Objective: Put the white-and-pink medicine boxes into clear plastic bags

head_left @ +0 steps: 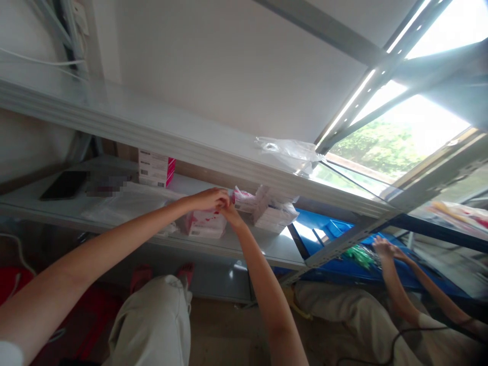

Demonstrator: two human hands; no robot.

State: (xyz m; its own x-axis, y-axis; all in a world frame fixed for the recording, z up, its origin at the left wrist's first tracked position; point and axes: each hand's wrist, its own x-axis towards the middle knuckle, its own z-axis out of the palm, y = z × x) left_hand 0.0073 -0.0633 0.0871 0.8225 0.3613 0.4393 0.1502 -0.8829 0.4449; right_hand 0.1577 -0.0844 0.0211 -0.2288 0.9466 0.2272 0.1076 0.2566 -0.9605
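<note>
Both arms are bare from the wrist up past the elbow. At the seven o'clock corner of the view, a sliver of white sleeve edge shows at the top of the left arm. The left hand point(209, 198) and right hand point(232, 216) wear no gloves, rings or watch that can be made out; a fleck of red shows at the fingertips, too small to tell whether it is nail polish. Toward six o'clock, the legs are covered by loose, light beige trousers with soft folds at the knee. The feet beyond the knee look reddish, too blurred to tell.
</note>
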